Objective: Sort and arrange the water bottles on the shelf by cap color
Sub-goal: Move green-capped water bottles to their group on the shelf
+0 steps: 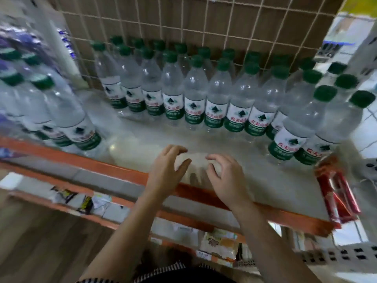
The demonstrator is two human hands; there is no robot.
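Sorting looks close to finished, in my judgement: every cap that shows on the water bottles (193, 99) is green, and no other cap colour can be made out. A double row stands along the back edge of the shelf (142, 144), with one cluster at the left end and another at the right end; the left one is too blurred to check cap by cap. What may be left is drawing those end clusters into line. The left hand (167, 166) and right hand (226, 176) hover side by side over the bare front middle of the shelf, well apart from the bottles. Each grip is loosely spread, fingers a little curled, holding nothing; whether any fingertip touches the shelf I cannot tell
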